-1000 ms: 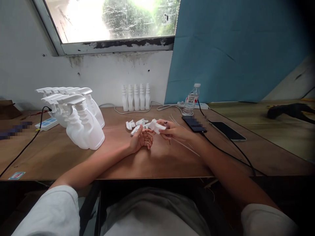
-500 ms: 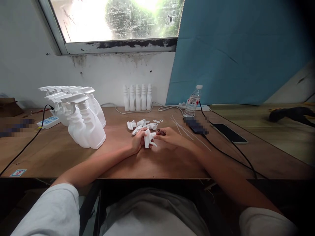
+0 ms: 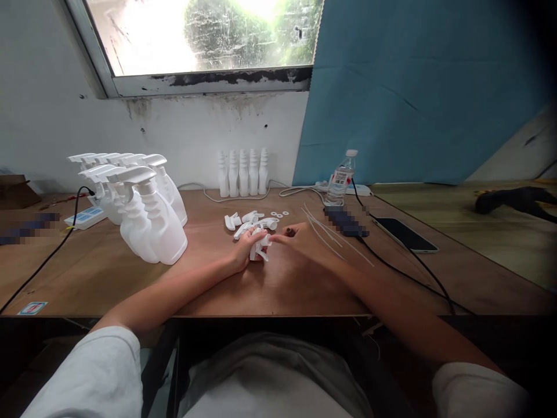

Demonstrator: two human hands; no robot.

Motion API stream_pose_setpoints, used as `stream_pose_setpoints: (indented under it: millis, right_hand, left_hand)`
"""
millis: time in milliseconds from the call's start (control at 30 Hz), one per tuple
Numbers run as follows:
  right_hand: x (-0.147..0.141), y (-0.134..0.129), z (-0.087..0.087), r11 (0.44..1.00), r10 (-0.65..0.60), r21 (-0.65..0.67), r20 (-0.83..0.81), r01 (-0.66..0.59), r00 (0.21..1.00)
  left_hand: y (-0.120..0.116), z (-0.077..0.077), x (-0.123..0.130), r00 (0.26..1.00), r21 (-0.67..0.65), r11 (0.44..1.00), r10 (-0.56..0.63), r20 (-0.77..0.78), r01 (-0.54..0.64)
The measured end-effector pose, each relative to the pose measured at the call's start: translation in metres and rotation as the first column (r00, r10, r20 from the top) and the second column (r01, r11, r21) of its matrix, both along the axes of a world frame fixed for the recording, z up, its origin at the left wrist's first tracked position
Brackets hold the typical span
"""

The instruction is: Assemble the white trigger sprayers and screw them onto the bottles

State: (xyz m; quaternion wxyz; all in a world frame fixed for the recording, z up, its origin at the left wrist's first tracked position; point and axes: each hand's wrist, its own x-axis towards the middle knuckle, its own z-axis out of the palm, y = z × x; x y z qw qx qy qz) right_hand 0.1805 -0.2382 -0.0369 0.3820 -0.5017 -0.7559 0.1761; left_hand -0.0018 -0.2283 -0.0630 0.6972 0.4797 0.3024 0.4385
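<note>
My left hand [image 3: 244, 251] is closed around a white spray trigger head [image 3: 260, 248], held just above the table near its front. Its lever points down and to the right. My right hand [image 3: 296, 239] is at the right end of the trigger head, with the thumb against the open neck and the other fingers curled. Whether something small sits between those fingers is hidden. Behind my left hand lie several loose white trigger heads [image 3: 253, 217], with several small white rings [image 3: 279, 215] beside them. Thin white tubes [image 3: 324, 229] lie to the right of my right hand.
White spray bottles with heads [image 3: 152, 223] stand at the left. Several headless white bottles [image 3: 242, 174] line the wall. On the right are a water bottle [image 3: 340, 183], a dark blurred object [image 3: 346, 222], a phone [image 3: 405, 235] and black cables [image 3: 409, 278].
The trigger head has turned in my left hand, its neck now facing more toward my right hand. My right thumb has come against the neck, and the fingers have curled slightly.
</note>
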Motion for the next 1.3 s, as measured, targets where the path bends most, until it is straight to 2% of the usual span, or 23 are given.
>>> stream_pose_setpoints:
  millis: [67, 100, 233, 333, 433, 467, 500, 567, 633, 700, 767, 900, 1033, 1167, 1233, 1300]
  right_hand:
    - [0.016, 0.015, 0.003, 0.997, -0.075, -0.005, -0.009, 0.075, 0.997]
    - [0.025, 0.023, 0.004, 0.988, -0.153, -0.003, 0.014, 0.153, 0.988]
    - [0.066, 0.050, 0.004, 0.947, -0.318, 0.066, 0.041, 0.315, 0.947]
    - [0.081, 0.052, 0.008, 0.889, -0.419, 0.204, 0.005, 0.410, 0.908]
    - [0.076, 0.038, 0.020, 0.823, -0.461, 0.333, -0.082, 0.461, 0.883]
    - [0.071, 0.032, 0.025, 0.836, -0.426, 0.322, -0.130, 0.444, 0.895]
    - [0.065, 0.025, 0.029, 0.878, -0.349, 0.275, -0.191, 0.392, 0.917]
    - [0.050, 0.012, 0.034, 0.976, -0.111, 0.140, -0.344, 0.167, 0.933]
    - [0.036, 0.001, 0.035, 0.995, 0.100, 0.065, -0.445, -0.079, 0.890]
    - [0.022, -0.007, 0.033, 0.978, 0.196, 0.032, -0.472, -0.205, 0.860]
    - [0.012, -0.012, 0.029, 0.972, 0.208, 0.008, -0.478, -0.233, 0.853]
    - [0.002, -0.018, 0.022, 0.978, 0.196, 0.028, -0.435, -0.205, 0.879]
    - [0.001, -0.024, 0.022, 0.972, 0.207, 0.155, -0.222, -0.175, 0.953]
    - [-0.001, -0.031, 0.024, 0.919, 0.266, 0.293, 0.032, -0.264, 0.963]
    - [-0.003, -0.033, 0.022, 0.903, 0.276, 0.315, 0.092, -0.291, 0.957]
    - [-0.005, -0.034, 0.019, 0.907, 0.286, 0.297, 0.081, -0.297, 0.955]
  left_hand:
    - [0.002, 0.001, -0.001, 1.000, -0.020, 1.000, -0.001, 0.018, 0.002]
    - [0.002, 0.001, -0.001, 1.000, -0.031, 1.000, -0.005, 0.027, 0.006]
    - [0.004, 0.003, -0.003, 0.998, -0.042, 0.998, -0.034, 0.062, 0.036]
    - [0.006, 0.003, -0.005, 0.997, -0.042, 0.998, -0.051, 0.065, 0.054]
    - [0.008, 0.001, -0.005, 0.998, -0.057, 0.997, -0.040, 0.046, 0.043]
    - [0.008, 0.001, -0.005, 0.999, -0.061, 0.998, -0.030, 0.038, 0.033]
    - [0.008, 0.000, -0.005, 0.999, -0.065, 0.998, -0.019, 0.030, 0.021]
    - [0.008, 0.000, -0.004, 1.000, -0.070, 0.998, 0.002, 0.015, -0.001]
    - [0.008, 0.000, -0.004, 1.000, -0.066, 0.998, 0.023, 0.007, -0.022]
    - [0.007, 0.001, -0.003, 0.999, -0.052, 0.998, 0.043, 0.003, -0.043]
    - [0.006, 0.001, -0.002, 0.998, -0.032, 0.998, 0.058, -0.003, -0.058]
    - [0.005, -0.001, -0.001, 0.997, 0.004, 0.997, 0.075, -0.012, -0.075]
    - [0.004, -0.004, 0.001, 0.995, 0.023, 0.994, 0.103, -0.018, -0.103]
    - [0.005, -0.006, 0.003, 0.991, 0.031, 0.991, 0.133, -0.023, -0.133]
    - [0.005, -0.007, 0.003, 0.989, 0.026, 0.989, 0.144, -0.021, -0.144]
    - [0.006, -0.006, 0.002, 0.989, 0.016, 0.989, 0.150, -0.016, -0.150]
